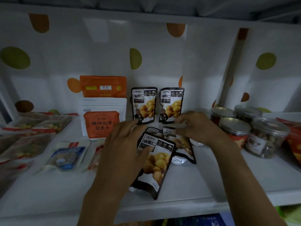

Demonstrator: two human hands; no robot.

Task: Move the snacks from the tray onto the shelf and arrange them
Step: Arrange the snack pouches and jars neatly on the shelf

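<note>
White shelf (211, 176), dotted backing behind it. Two standing pouches (144, 103) of chestnuts are upright at the back, side by side. Nearer the shelf edge the front pouch (156, 163) lies flat, overlapping the rear flat pouch (184, 144). My left hand (120, 144) holds the front pouch at its upper left corner, thumb on its face. My right hand (198, 126) is blurred, fingers curled at the rear flat pouch's top; I cannot tell whether it grips. Lidded jars (234, 128) stand to the right, an orange-and-white bag (101, 121) to the left.
</note>
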